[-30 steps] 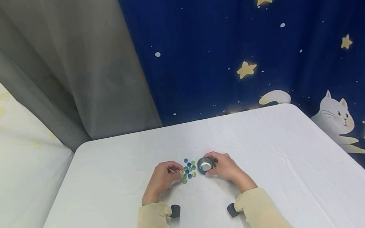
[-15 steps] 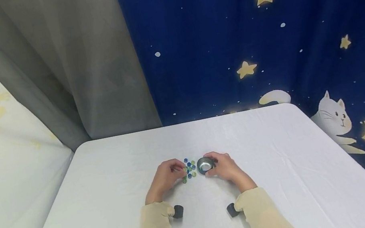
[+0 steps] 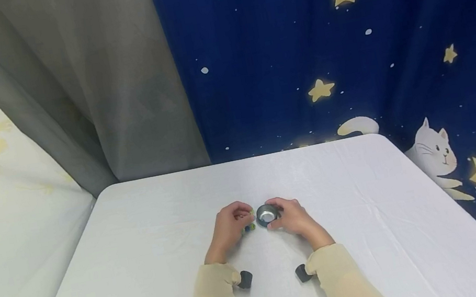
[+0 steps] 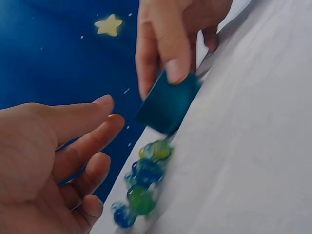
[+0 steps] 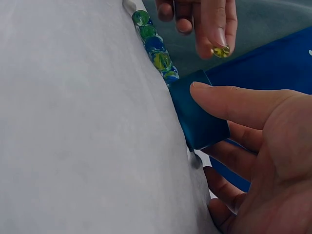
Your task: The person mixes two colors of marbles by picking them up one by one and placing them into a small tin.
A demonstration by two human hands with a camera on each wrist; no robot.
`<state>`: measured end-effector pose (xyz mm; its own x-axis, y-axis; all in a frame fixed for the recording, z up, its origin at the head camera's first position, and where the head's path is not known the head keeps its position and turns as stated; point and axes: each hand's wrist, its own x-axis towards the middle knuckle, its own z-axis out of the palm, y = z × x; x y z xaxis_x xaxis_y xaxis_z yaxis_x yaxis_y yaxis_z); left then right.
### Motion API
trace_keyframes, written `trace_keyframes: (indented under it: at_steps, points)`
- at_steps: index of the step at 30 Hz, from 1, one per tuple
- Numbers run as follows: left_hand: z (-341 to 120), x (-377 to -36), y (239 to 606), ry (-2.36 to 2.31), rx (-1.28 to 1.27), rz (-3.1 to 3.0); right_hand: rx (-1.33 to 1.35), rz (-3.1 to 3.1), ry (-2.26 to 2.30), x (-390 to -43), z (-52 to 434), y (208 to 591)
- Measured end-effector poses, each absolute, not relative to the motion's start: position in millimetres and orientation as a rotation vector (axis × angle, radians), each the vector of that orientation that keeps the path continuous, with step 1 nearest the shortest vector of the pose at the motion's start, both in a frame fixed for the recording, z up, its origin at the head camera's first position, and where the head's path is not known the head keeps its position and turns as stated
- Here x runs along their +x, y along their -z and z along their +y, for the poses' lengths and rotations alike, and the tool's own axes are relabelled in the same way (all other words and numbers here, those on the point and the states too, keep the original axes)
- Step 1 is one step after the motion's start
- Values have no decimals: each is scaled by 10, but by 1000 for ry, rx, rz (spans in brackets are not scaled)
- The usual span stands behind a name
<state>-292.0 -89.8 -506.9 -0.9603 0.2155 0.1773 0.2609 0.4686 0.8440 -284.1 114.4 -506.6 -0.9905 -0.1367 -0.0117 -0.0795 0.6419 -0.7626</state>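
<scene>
Transfer step, as judged: left hand point(image 5: 202, 22) grip pinches a marble point(image 5: 220, 50) above the cup point(image 3: 267, 214), which the right hand point(image 3: 295, 217) grip steadies on the worktop point(image 3: 141, 250); release over the cup mouth is called for next.

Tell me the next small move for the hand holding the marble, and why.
Probably carry the left hand a little further over the cup and let go. It pinches a yellow-green marble just above and beside the cup, which the right hand steadies on the table; more marbles lie next to it.
</scene>
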Motion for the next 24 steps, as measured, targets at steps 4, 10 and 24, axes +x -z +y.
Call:
trace_keyframes:
  at_steps: [4, 10, 24]
  points:
    - [-814, -2913, 5094, 1539, -406, -2621, -179, 2789, 1285, -2843, 1147, 5072]
    - [-701, -2873, 5059, 1617, -363, -2549, -189, 2811, 1272, -2850, 1155, 5091]
    - [-548, -2815, 5026, 1668, -256, -2473, -237, 2843, 1263, -2845, 1150, 5076]
